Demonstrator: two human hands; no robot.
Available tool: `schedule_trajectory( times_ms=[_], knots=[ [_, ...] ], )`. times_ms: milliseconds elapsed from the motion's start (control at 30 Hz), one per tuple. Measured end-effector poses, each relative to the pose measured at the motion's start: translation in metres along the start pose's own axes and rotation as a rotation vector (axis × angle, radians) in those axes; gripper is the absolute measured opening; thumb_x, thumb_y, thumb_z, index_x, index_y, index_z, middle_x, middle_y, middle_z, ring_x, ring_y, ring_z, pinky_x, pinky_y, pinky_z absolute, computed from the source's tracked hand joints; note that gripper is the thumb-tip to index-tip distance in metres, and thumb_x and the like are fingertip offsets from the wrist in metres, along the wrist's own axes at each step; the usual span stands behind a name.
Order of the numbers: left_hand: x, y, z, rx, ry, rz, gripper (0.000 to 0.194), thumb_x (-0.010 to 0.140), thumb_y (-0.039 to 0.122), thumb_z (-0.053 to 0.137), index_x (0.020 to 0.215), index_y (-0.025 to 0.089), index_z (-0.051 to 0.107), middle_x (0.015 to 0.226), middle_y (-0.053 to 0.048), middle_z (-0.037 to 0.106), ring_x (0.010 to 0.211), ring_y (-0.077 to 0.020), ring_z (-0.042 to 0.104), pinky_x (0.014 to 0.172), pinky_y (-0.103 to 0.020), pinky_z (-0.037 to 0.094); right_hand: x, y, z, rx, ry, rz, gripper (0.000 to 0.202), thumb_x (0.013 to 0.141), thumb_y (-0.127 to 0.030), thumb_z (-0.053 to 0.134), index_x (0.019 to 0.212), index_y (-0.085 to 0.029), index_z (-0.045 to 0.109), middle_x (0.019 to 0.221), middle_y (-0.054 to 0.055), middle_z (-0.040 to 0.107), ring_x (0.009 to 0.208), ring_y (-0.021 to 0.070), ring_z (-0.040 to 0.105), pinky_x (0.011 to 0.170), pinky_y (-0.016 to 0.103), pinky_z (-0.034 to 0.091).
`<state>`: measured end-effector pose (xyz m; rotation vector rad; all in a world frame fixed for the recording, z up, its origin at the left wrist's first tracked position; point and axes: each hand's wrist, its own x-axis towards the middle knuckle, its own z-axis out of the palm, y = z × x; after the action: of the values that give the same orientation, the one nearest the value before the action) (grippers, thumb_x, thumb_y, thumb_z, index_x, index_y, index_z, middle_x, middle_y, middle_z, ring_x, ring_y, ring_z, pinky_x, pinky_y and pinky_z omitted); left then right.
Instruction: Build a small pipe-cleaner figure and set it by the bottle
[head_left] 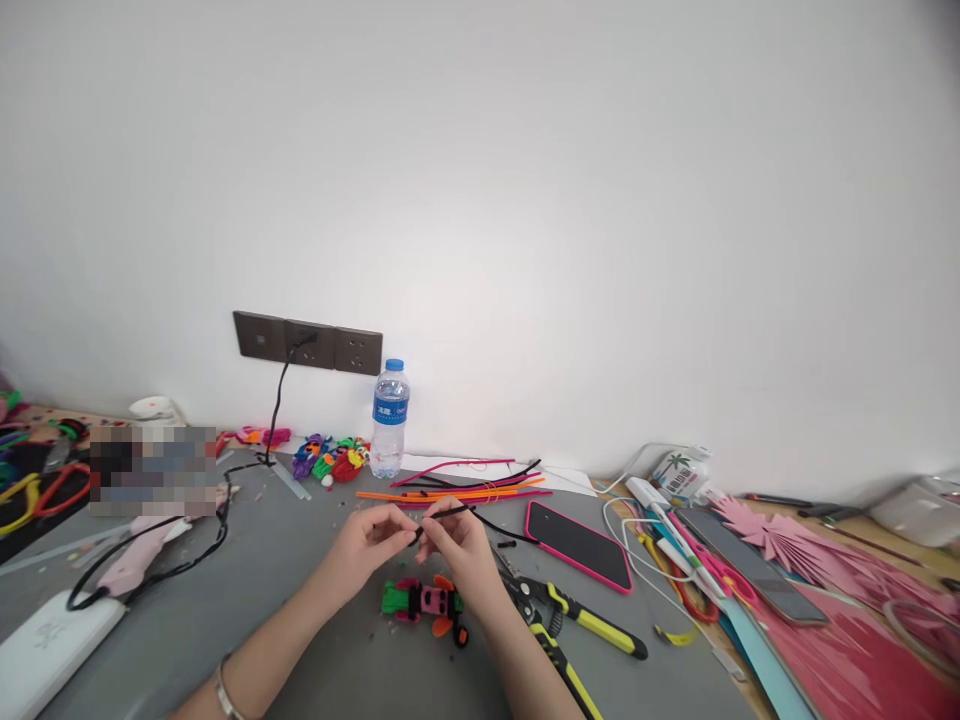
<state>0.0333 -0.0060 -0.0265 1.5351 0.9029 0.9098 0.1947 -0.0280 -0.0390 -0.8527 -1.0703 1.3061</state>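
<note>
A black pipe cleaner runs between my two hands above the grey mat. My left hand pinches one end between thumb and fingertips. Close beside it, my right hand is closed on the same stem, and a thin black length trails out to the right towards a phone. Below the hands lies a small figure of green, pink, orange and black fuzzy stems. Yellow-and-black pliers rest partly behind my right forearm.
Orange, pink and black pipe cleaners lie at the back by a water bottle. The pink-edged phone is to the right, near papers and scissors. A pink glue gun and white power bank sit left.
</note>
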Motion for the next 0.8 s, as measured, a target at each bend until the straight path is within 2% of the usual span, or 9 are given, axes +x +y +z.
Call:
schedule_trajectory(
  times_ms=[167,333,433,567,700,800],
  knots=[
    [0.001,-0.004,0.0,0.012,0.08,0.028,0.021,0.071,0.034,0.071,0.084,0.018,0.073,0.088,-0.009,0.073,0.079,-0.0235,0.066,0.068,-0.03,0.051,0.001,0.002,-0.002,0.063,0.034,-0.004,0.034,0.072,-0.044,0.076,0.079,-0.017,0.057,0.061,-0.001,0.064,0.049,0.0114,0.061,0.054,0.024,0.049],
    [0.002,-0.009,-0.002,-0.051,0.148,0.026,0.019,0.07,0.032,0.072,0.083,0.02,0.076,0.085,-0.008,0.075,0.077,-0.0231,0.069,0.072,-0.032,0.055,-0.001,0.006,-0.001,0.103,-0.002,0.013,0.028,0.073,-0.039,0.076,0.078,-0.017,0.059,0.066,0.0,0.067,0.053,0.0119,0.062,0.058,0.025,0.049],
    [0.0,-0.008,-0.003,0.015,0.21,0.122,0.017,0.073,0.031,0.069,0.084,0.021,0.078,0.085,-0.007,0.075,0.075,-0.0219,0.068,0.07,-0.031,0.056,-0.003,0.004,0.002,0.134,-0.026,0.043,0.026,0.073,-0.037,0.076,0.077,-0.017,0.06,0.069,0.001,0.067,0.054,0.0118,0.061,0.058,0.026,0.049],
    [-0.002,-0.005,-0.003,0.106,0.236,0.219,0.019,0.072,0.028,0.069,0.088,0.022,0.077,0.081,-0.005,0.073,0.071,-0.0195,0.066,0.065,-0.028,0.055,-0.006,-0.003,0.006,0.204,0.005,0.065,0.026,0.072,-0.036,0.078,0.075,-0.018,0.06,0.068,0.0,0.067,0.054,0.0108,0.059,0.059,0.024,0.047],
    [-0.002,-0.004,-0.002,0.042,0.277,0.177,0.017,0.072,0.029,0.07,0.087,0.02,0.074,0.079,-0.004,0.074,0.07,-0.0198,0.069,0.065,-0.028,0.057,-0.008,-0.009,0.006,0.199,-0.003,0.108,0.027,0.071,-0.037,0.078,0.075,-0.017,0.06,0.069,0.0,0.066,0.053,0.0097,0.057,0.058,0.023,0.045],
    [-0.001,-0.007,-0.003,-0.05,0.251,0.143,0.015,0.072,0.028,0.071,0.083,0.02,0.073,0.078,-0.004,0.075,0.068,-0.02,0.071,0.067,-0.029,0.058,-0.008,-0.009,0.006,0.178,-0.011,0.121,0.028,0.071,-0.038,0.078,0.073,-0.017,0.06,0.069,0.0,0.066,0.052,0.0091,0.056,0.056,0.022,0.043]
  ],
)
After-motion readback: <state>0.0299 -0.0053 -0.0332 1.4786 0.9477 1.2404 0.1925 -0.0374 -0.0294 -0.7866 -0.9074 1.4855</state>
